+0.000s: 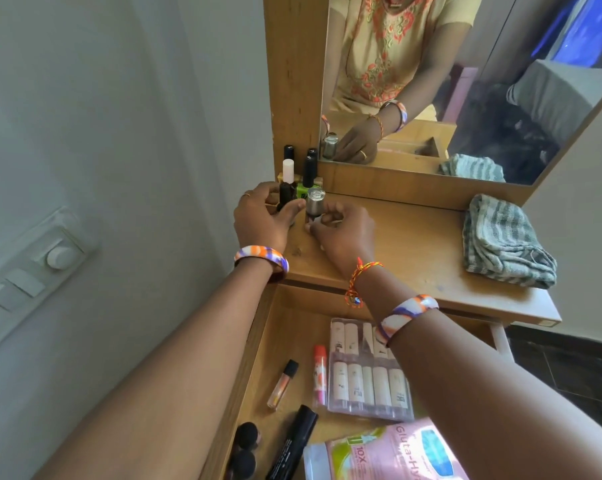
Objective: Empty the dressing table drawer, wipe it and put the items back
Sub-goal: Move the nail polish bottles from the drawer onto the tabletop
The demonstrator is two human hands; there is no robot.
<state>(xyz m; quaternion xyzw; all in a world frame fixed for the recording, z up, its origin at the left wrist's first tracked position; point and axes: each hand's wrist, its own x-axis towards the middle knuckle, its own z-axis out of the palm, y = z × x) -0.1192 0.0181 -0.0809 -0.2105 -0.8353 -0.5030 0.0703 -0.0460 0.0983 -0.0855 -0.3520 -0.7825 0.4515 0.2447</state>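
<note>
The right hand [344, 233] pinches a silver-capped bottle [315, 201] (upright), the left hand [261, 216] fingers cupped loosely beside it.

Standing clustered at the back left corner of the desk [413, 251], against the mirror [465, 98] frame: several small bottles [297, 174]. Closing around the frontmost bottle [315, 202] there, the left hand [261, 220] from the left and the right hand [344, 233] from the right. Lying folded at the right end of the desk: a cloth [504, 244]. Sitting pulled out below the desk's front edge: the drawer [292, 320], holding a packet of tubes [365, 372] toward its back, slim tubes [318, 375] left of that, and a pouch [389, 455] nearest.
</note>
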